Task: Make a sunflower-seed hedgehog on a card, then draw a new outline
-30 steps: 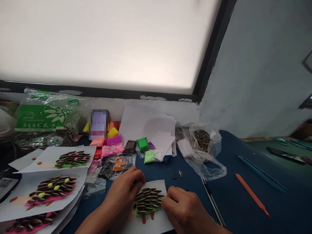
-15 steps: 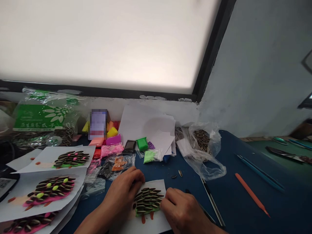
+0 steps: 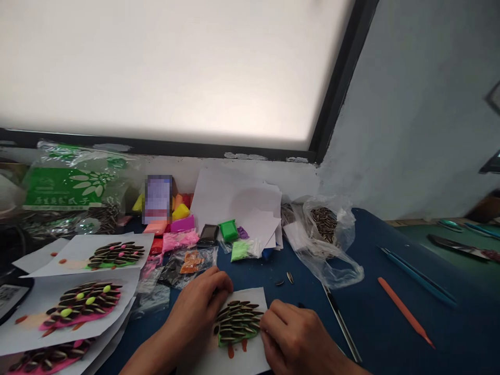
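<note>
A sheet of white paper lies in front of me, bearing a hedgehog shape of green clay covered with rows of sunflower seeds, with two brown feet below. My left hand rests along the sheet's left edge, fingers curled in and thumb beside the seeds; whatever lies under the fingertips is hidden. At the right end of the seed rows, my right hand has its fingers closed in a pinch against the outermost seeds. Its fingertips hide whatever they hold. Two loose sunflower seeds lie beyond the sheet.
Finished seed hedgehogs on paper are stacked at left. Clay packets and white sheets stand along the wall. A plastic bag of seeds is at back right, near a pen, blue tweezers and an orange tool.
My right hand has shifted very slightly at the right end of the seed rows. The left hand stays at the sheet's edge, and the view has drifted a little.
</note>
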A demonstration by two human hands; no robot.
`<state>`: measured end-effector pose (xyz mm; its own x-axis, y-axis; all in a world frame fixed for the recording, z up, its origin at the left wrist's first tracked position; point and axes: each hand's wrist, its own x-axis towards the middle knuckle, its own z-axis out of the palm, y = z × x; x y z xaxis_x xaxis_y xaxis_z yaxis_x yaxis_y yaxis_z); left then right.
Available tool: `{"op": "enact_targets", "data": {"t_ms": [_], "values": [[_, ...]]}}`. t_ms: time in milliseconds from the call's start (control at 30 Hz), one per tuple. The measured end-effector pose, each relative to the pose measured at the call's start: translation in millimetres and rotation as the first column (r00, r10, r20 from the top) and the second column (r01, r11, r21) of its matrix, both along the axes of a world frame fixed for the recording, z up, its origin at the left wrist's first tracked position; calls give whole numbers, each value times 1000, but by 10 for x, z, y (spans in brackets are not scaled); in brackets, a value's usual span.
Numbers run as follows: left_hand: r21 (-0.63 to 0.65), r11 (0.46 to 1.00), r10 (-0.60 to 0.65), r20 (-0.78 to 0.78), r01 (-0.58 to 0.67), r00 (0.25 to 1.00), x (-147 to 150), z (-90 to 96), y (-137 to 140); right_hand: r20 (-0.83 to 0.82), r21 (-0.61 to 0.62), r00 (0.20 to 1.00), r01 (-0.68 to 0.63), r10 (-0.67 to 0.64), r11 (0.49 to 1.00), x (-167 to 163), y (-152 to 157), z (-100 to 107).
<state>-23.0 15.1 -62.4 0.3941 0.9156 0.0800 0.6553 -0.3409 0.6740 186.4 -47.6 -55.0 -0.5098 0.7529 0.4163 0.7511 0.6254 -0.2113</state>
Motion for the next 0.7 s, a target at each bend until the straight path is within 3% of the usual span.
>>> {"op": "enact_targets", "data": {"t_ms": [333, 467, 700], "values": [[7, 1000, 2, 0, -2, 1000, -16, 37, -5, 32, -233, 995, 103, -99, 967, 71, 104, 165], [75, 997, 9, -15, -8, 1000, -27, 23, -13, 30, -225, 993, 122, -118, 967, 90, 138, 115], [194, 981, 22, -6, -20, 1000, -28, 64, -37, -49, -208, 997, 43, -55, 977, 121, 129, 87]]}}
